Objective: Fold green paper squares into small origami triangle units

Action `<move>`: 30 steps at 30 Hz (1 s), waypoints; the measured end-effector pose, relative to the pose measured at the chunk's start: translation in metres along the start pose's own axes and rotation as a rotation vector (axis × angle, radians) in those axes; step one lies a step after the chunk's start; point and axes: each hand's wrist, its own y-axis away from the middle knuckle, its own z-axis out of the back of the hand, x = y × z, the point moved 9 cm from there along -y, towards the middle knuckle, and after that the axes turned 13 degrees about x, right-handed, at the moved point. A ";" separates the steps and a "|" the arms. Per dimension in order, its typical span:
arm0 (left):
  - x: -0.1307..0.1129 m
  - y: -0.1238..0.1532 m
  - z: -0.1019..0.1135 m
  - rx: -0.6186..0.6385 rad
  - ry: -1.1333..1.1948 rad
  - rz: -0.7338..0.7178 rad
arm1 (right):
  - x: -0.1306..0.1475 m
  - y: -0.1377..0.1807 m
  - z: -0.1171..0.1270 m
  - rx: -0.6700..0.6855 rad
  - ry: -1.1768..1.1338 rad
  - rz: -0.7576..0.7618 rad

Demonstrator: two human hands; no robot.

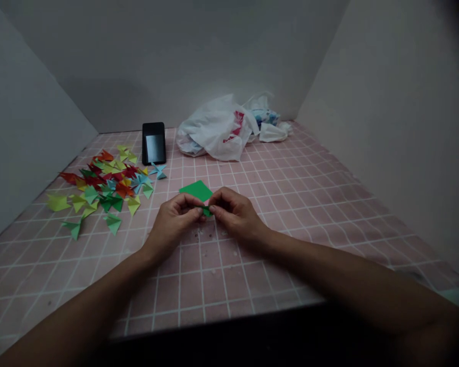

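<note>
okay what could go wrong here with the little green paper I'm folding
The folded green piece is pinched small between both hands, so a crease could slip crooked or tear. The loose green sheet just behind your fingers might get nudged or bent.

a scattered pile of folded red, yellow, green and blue paper pieces (103, 186) is lying at left on the pink grid-patterned tabletop (298, 204). a black phone (153, 142) is standing upright beyond it. crumpled white plastic bags (225, 127) are resting near the grey back wall (199, 51).
</note>
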 end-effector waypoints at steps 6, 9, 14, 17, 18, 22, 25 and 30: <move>-0.012 0.002 0.000 0.002 -0.068 -0.091 | 0.006 0.002 0.003 -0.054 -0.082 0.037; -0.017 0.002 0.000 0.010 -0.130 -0.153 | -0.013 0.002 -0.003 -0.036 -0.324 -0.078; -0.010 0.001 -0.001 0.030 -0.027 -0.161 | -0.024 0.001 -0.012 0.053 -0.387 -0.174; -0.001 0.000 -0.007 0.079 0.067 -0.085 | -0.018 0.002 -0.004 -0.008 -0.272 -0.133; 0.002 0.000 -0.009 0.094 0.067 -0.063 | -0.015 0.002 -0.003 -0.020 -0.225 -0.114; 0.003 -0.001 -0.007 0.087 0.033 -0.042 | -0.006 0.003 -0.003 -0.025 -0.110 -0.044; -0.004 -0.002 -0.002 0.060 -0.030 -0.097 | -0.003 0.003 -0.002 -0.029 -0.089 0.004; -0.009 -0.002 -0.003 0.088 -0.064 -0.151 | -0.002 0.002 0.000 -0.043 -0.045 0.011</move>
